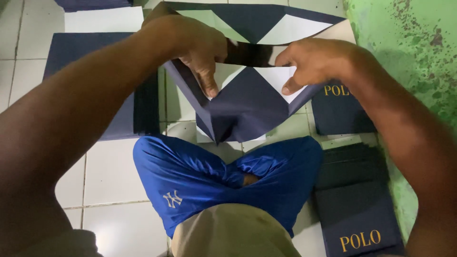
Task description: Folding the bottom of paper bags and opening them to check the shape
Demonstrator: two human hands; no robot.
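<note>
Creases were the weak point: the left hand [202,54] and right hand [312,62], apart, each pinched a folded flap of the navy-and-white paper bag blank [247,107] held over the blue shorts [190,176]. Uneven pressure could have skewed the fold or torn the sheet.

folded sheet [247,107] before knees, stacks [357,214] right, sheets [95,85] left

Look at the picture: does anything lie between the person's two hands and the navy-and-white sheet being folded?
Nothing visible does. The left hand and the right hand both press directly on the navy-and-white folded sheet, fingers on its flaps. The stacks of flat navy bags lie off to the sides on the tiled floor.
</note>
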